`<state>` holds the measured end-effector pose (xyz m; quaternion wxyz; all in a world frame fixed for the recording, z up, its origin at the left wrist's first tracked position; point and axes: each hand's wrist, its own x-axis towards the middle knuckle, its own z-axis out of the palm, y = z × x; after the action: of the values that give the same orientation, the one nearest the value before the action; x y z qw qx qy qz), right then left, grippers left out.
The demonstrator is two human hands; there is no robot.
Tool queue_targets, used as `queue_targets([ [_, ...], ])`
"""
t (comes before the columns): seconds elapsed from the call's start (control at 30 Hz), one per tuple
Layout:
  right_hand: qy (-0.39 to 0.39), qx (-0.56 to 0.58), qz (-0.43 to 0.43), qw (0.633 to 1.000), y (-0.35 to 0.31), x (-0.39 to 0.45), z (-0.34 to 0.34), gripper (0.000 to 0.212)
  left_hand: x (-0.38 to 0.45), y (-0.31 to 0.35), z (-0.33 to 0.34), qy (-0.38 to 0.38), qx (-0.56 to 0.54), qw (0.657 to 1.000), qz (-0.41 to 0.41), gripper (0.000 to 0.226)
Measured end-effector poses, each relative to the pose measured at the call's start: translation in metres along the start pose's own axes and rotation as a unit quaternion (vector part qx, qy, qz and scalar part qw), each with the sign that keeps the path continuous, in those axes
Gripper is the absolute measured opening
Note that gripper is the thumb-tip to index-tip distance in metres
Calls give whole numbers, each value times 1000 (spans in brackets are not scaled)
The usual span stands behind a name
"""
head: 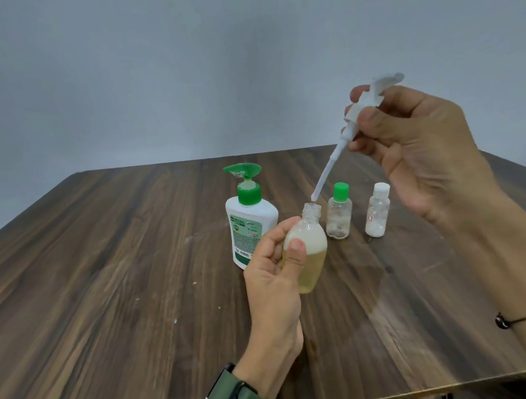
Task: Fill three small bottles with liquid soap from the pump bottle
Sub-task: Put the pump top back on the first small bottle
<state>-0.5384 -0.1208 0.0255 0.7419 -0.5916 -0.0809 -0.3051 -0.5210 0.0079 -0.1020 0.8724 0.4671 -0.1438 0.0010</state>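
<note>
- Head view: left hand (273, 265) has its fingers closed around an uncapped small bottle (307, 250), half full, above the counter (97, 271)
- Right hand (415, 149) pinches a white pump (358, 119), its tube tip just over the neck; it should be lowered straight in
- Pump bottle (249, 218) stands just behind

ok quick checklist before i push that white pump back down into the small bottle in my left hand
1. Left hand grips small bottle firmly: ok.
2. Bottle neck uncapped and open: ok.
3. Dip tube tip lined up over the neck: ok, just above the opening.
4. Right hand holds white pump securely: ok.
5. Room left in the bottle: ok, yellowish liquid reaches roughly halfway.
6. Green-capped bottle, white-capped bottle and pump bottle standing clear on the table: ok.
</note>
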Motion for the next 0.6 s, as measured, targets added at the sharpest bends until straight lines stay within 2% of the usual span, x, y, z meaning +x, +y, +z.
queue_targets([
  [0.17, -20, -73, -17, 997, 10, 0, 1, 20, 2, 0, -1, -4, -7, 1000, 11, 20],
  [0.37, -71, -159, 57, 983, 40, -21, 7, 16, 9, 5, 6, -24, -39, 999, 27, 19],
  [0.43, -84, -207, 52, 973, 48, -30, 5, 17, 12, 7, 7, -26, -45, 998, 32, 21],
  [0.53, -49, -218, 21, 975, 46, -34, -4, 32, 10, 7, 8, -28, -14, 999, 34, 25],
  [0.6, -20, -191, 38, 981, 42, -31, -13, 38, 8, 4, 9, -16, -2, 1000, 23, 26],
])
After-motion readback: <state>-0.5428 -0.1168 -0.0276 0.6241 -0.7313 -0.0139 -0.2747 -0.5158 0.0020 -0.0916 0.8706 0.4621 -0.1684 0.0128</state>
